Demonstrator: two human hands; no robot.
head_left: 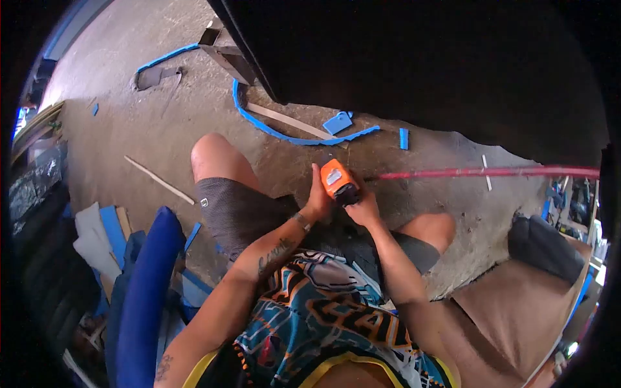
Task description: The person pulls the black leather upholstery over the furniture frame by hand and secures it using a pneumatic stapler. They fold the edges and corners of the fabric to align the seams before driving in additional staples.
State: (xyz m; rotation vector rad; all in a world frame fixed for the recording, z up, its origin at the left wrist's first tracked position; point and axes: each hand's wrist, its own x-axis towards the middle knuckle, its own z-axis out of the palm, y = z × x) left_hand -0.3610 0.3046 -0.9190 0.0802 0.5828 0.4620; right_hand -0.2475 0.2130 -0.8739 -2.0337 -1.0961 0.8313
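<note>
Between my two hands, in front of my lap, is an orange-and-black tool (335, 178) with a pale label, which looks like an air staple gun. My left hand (317, 197) lies along its left side, the fingers partly hidden behind it. My right hand (363, 205) wraps the dark lower end from the right. A red hose (453, 173) comes in from the right and ends beside the tool; the join itself is too dark to make out.
A large black-covered piece (414, 58) overhangs the far side. On the floor lie a curved blue strip (275, 134), a wooden slat (291, 121), a blue scrap (338, 123) and a thin stick (158, 180). A blue roll (150, 291) stands left, a brown padded panel (511, 310) right.
</note>
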